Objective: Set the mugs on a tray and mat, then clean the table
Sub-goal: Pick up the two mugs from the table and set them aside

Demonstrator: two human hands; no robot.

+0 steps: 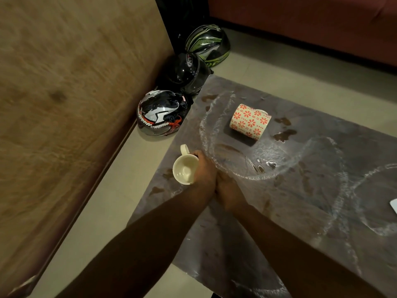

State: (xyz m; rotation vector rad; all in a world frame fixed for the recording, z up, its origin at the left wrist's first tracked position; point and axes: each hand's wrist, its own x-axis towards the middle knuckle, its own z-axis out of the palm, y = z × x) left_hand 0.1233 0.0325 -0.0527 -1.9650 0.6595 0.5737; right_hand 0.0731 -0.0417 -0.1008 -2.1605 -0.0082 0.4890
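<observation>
Mugs are both on the stained table: the left hand grips the white mug at its near-left corner, probably to lift it, while the patterned mug lies tipped mid-table and the right hand rests beside, grip unclear.

Both bare forearms reach forward from the near edge, converging. The left hand is curled in a grip at far left; the right hand lies touching its wrist, fingers hidden.
</observation>
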